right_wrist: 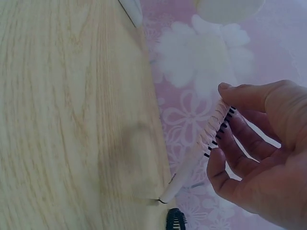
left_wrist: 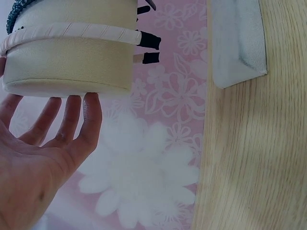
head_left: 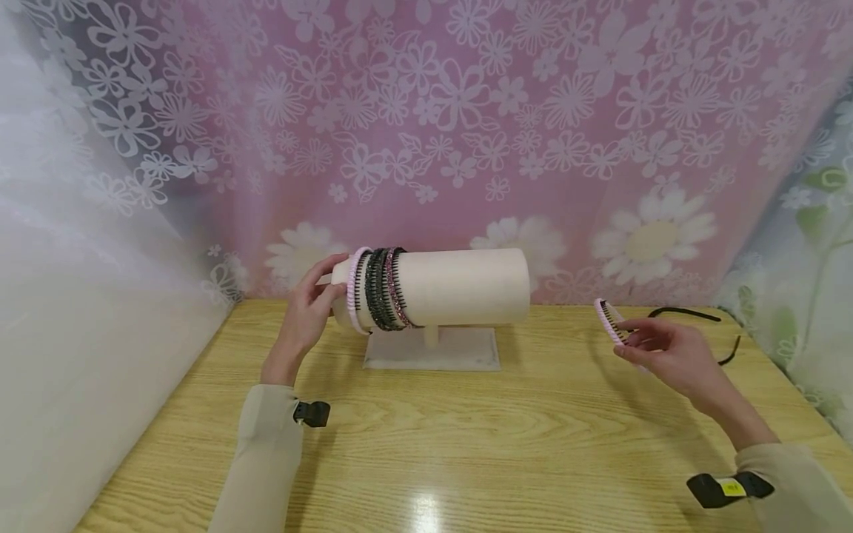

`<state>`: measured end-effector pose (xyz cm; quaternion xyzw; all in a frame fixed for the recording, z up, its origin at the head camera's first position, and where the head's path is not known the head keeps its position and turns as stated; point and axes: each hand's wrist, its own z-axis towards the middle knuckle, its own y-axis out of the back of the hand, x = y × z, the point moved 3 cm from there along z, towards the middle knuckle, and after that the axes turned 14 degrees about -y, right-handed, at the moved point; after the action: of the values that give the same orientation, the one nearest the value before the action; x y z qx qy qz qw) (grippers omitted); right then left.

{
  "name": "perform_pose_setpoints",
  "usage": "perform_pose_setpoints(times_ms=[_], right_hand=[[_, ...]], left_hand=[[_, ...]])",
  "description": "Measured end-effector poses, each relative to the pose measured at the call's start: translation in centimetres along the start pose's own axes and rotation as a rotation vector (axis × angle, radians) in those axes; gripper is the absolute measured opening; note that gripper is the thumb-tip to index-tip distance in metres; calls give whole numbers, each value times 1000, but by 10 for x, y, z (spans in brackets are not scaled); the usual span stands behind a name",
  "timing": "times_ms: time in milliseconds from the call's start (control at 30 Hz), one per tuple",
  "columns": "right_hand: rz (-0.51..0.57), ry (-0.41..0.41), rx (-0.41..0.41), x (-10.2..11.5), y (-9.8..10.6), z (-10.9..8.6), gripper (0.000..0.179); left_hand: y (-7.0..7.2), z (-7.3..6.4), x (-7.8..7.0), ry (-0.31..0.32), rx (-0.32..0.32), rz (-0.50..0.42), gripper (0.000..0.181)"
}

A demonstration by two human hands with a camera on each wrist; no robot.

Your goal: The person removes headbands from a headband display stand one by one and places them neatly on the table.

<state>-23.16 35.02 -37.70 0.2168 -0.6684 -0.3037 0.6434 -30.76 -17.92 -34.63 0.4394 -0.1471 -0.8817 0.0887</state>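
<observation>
A pale pink toothed headband (head_left: 606,323) is pinched in the right hand (head_left: 674,357) over the counter (head_left: 466,429), near a black headband (head_left: 686,311), as the left hand (head_left: 306,305), spread and gripping nothing, touches a cream roll (head_left: 466,285) ringed with other headbands (head_left: 376,290)

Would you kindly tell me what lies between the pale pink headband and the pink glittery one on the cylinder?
In the head view, dark glittery banding lies between the pale pink headband and the pink glittery headband around the cylinder.
</observation>
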Motion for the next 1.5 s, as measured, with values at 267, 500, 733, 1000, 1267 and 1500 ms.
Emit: perform_pose_setpoints(times_ms=[267,500,733,1000,1267,1500], right_hand=[[-16,-64,50,-8,-9,7,43],[-48,-87,78,-14,-17,12,43],[-100,-58,44,-20,-22,20,37],[-163,-18,6,-24,-27,29,33],[-232,31,9,-22,-30,36,30],[-239,31,42,-19,-34,46,33]], left_hand=[[1,-1,-1,-5,0,20,43],[0,0,-1,-1,-4,10,42],[0,1,-1,-8,-7,13,43],[0,1,-1,-5,-9,-3,42],[0,1,-3,-5,-3,-7,42],[-1,0,-2,-1,-7,-2,42]])
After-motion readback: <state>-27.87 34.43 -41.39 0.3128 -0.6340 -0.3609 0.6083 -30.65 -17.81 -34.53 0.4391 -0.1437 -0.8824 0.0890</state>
